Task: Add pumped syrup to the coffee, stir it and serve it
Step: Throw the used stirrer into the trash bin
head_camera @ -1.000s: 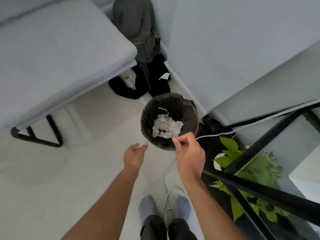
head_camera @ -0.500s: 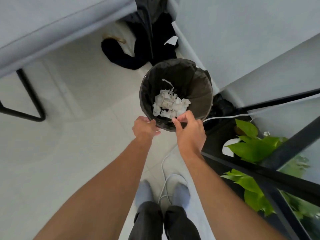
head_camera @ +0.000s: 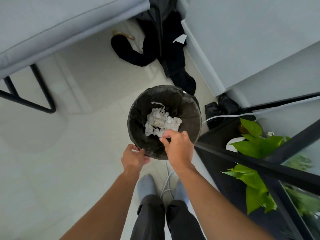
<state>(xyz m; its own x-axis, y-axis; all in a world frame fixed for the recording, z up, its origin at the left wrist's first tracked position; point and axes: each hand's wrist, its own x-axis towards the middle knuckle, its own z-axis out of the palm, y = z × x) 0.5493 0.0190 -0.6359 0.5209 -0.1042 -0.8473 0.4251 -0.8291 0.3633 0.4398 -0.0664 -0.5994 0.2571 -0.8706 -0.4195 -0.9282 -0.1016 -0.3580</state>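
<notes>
No coffee cup, syrup pump or stirrer is in view. A round black-lined waste bin (head_camera: 188,118) stands on the floor in front of my feet, with crumpled white paper (head_camera: 161,121) inside. My left hand (head_camera: 134,157) grips the bin's near rim. My right hand (head_camera: 178,146) hovers over the near inside of the bin, thumb and fingertips pinched together. Whether they pinch a small scrap I cannot tell.
A black metal-framed glass table (head_camera: 259,167) with a green leafy plant (head_camera: 254,146) under it stands close on the right. A white cable (head_camera: 230,116) runs past the bin. Dark clothes (head_camera: 162,49) lie on the floor beyond, and a grey sofa (head_camera: 43,23) stands at upper left.
My head has tilted down and closer to the bin. My left hand went from open in the air to gripping the rim. My right hand moved from the rim over the bin's inside.
</notes>
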